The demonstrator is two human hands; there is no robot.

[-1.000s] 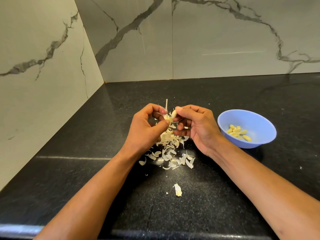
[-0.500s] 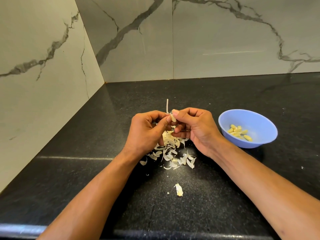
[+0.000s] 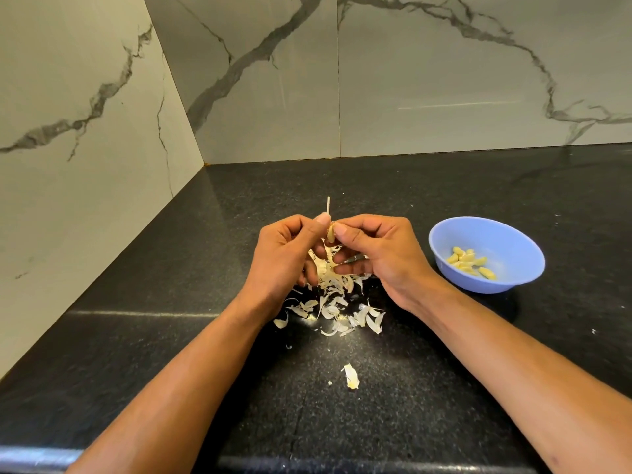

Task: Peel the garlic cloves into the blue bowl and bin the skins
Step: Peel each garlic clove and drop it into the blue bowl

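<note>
Table (image 3: pixel 444 388) was black speckled stone w/ a glossy finish, set in a corner; a pale streak of light lay across its left part. Walls (image 3: pixel 427 80) behind & to the left were pale marble-look panels w/ dark grey veins, a vertical seam running down the back one.

Both hands met over the middle of the table. Left hand (image 3: pixel 284 258) had its grip clamped on a garlic bulb (image 3: pixel 325 265), fingers curled round it, thumb up top; a thin pale stem (image 3: pixel 328 205) stuck straight up past the thumb. Bulb looked ragged, papery strips hanging off it. Right hand (image 3: pixel 379 254) pinched a garlic clove (image 3: pixel 331 234) at the top of the bulb betw. thumb & forefinger, other fingers curled under; clove was tan-yellow, mostly hidden by the fingertips.

Garlic skins (image 3: pixel 338 313) lay in a loose pile on the table directly under the hands, whitish curled flakes. One stray skin piece (image 3: pixel 351 376) sat apart, nearer the front edge.

Blue bowl (image 3: pixel 513 234) stood on the table just right of the right hand, not touching it. Peeled cloves (image 3: pixel 470 263) lay in the bottom, pale yellow, smooth, several bunched together.
</note>
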